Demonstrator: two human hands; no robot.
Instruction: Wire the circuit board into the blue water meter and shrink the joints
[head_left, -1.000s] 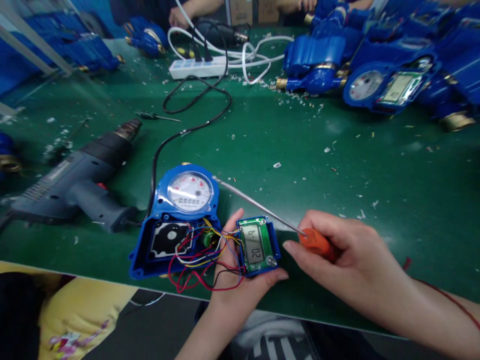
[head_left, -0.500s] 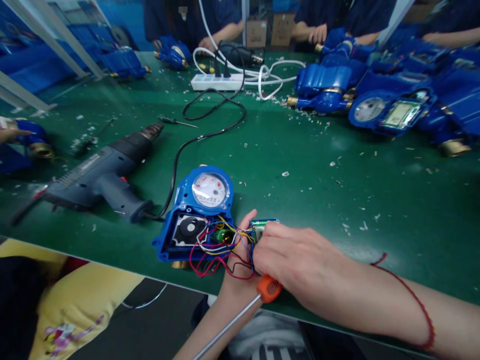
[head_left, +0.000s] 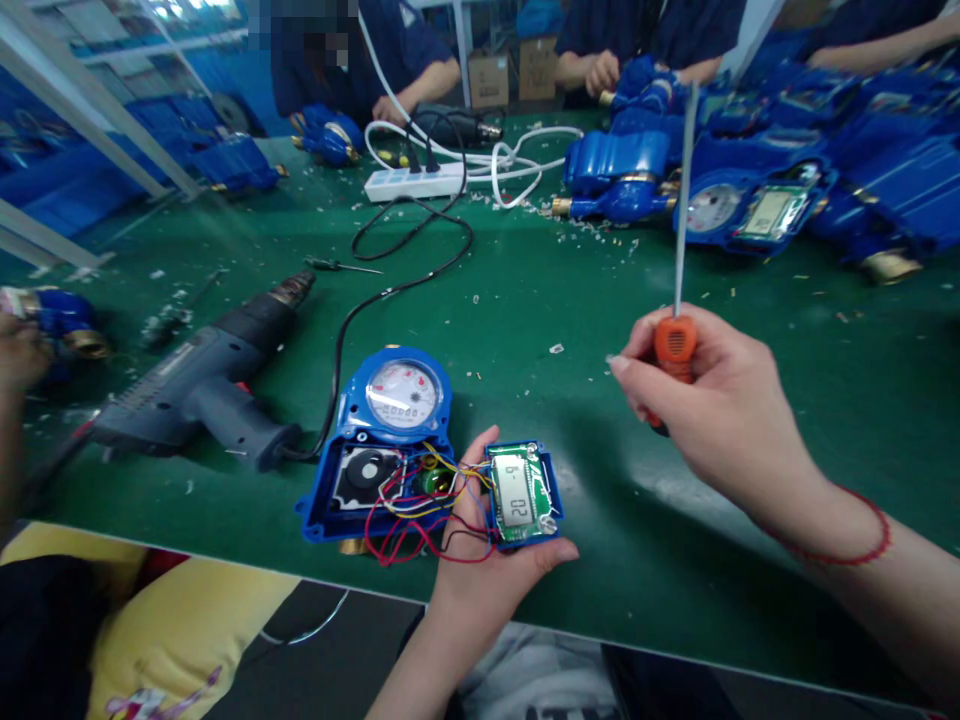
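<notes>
Display module cradled in the left hand, screwdriver up in the right

LCD board in its blue frame lies flat on the open left palm at the near edge of the green table, thumb hooked on its left side, long axis running away from the body. A bundle of coloured wires ties it to the opened water meter just to its left. The right hand is closed round the orange handle, up and to the right of the module and clear of it, with the shaft pointing straight up and away, so the tip faces the far side, not the board. A grey power tool lies further left.
</notes>
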